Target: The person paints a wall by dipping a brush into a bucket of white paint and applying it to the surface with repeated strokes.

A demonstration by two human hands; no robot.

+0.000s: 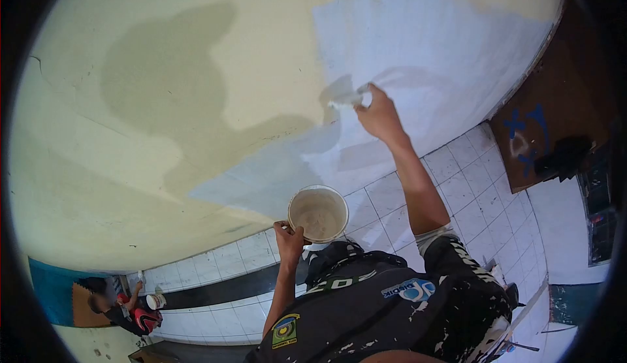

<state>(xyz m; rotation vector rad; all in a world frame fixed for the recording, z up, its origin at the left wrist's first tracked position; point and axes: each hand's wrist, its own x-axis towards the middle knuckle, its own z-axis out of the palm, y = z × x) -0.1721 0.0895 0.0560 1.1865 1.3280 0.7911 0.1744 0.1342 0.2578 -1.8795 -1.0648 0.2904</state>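
Note:
My left hand (289,240) grips the rim of a round white bucket (318,198), which is tilted towards me so that its stained, brownish inside shows. Up at the wall, my right hand (381,116) is closed around a paintbrush (346,100) with pale bristles, partly hidden by the fingers. The brush meets or nearly meets the wall where pale blue paint (405,30) borders the cream surface (274,43). A shadow of my head and arm falls across the cream part.
White floor tiles (457,167) with a dark strip (222,291) run along the wall. At the lower left another person (130,311) sits by a paint bucket (156,301). A brown panel with blue marks (555,108) stands at the right.

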